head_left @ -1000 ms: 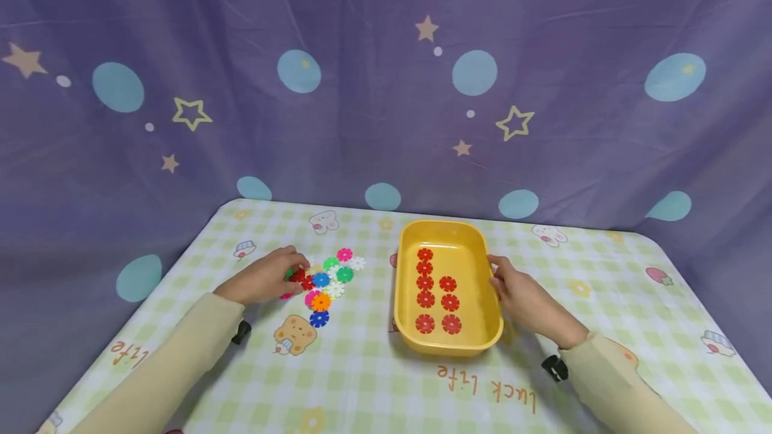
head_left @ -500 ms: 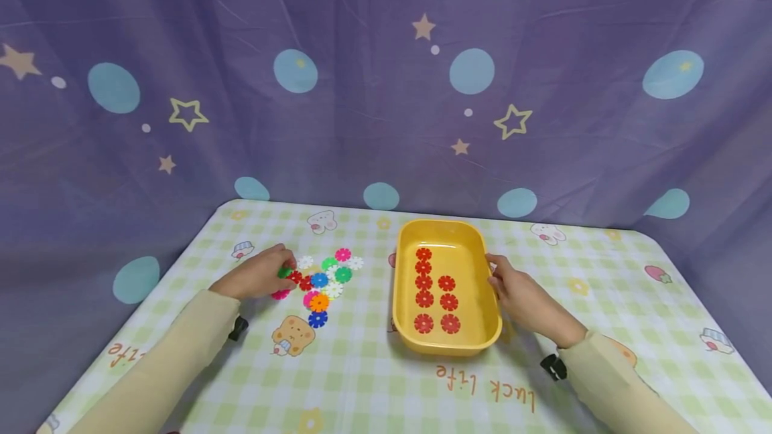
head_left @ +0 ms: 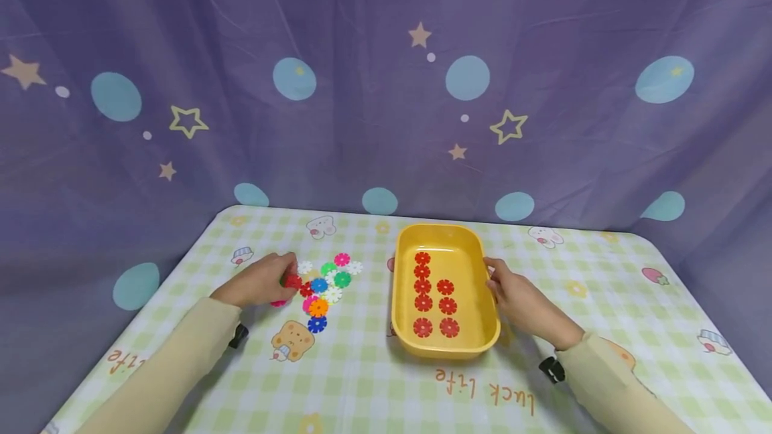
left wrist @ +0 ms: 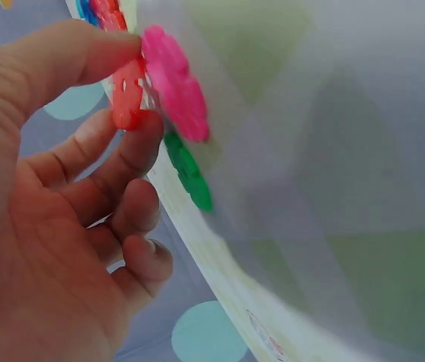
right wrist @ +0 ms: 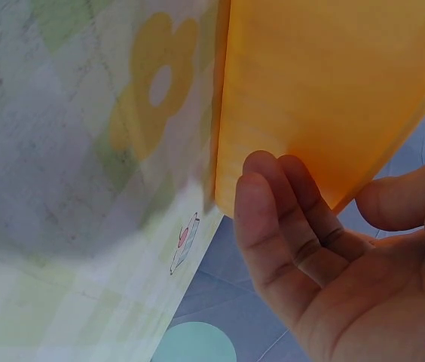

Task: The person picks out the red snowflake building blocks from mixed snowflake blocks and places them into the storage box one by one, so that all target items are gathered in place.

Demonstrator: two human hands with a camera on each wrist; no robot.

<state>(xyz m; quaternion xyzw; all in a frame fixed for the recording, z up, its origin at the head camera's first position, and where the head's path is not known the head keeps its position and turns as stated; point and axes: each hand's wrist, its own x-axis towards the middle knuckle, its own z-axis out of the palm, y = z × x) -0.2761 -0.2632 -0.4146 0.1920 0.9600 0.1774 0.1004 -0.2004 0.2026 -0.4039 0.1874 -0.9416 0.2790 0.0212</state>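
My left hand (head_left: 258, 280) pinches a red snowflake disc (left wrist: 128, 94) between thumb and fingertips, at the left edge of a loose group of discs. In the left wrist view, a pink disc (left wrist: 175, 84) and a green disc (left wrist: 188, 172) lie on the cloth close by the fingers. My right hand (head_left: 531, 303) holds the right side of a yellow plastic tray (head_left: 467, 266). Its fingers press the outer wall (right wrist: 325, 83) and the thumb sits at the rim. Inside the tray, several red discs (head_left: 423, 285) lie flat in two columns, the left one longer.
Blue (head_left: 317, 324), orange (head_left: 318, 307), white and other coloured discs lie partly overlapping between the left hand and the tray. A checked cloth (head_left: 362, 380) covers the table. Behind its far edge hangs a purple curtain (head_left: 344, 139).
The left fingers have closed on a red disc and raised it slightly among the others. The right hand and the tray have stayed in place.
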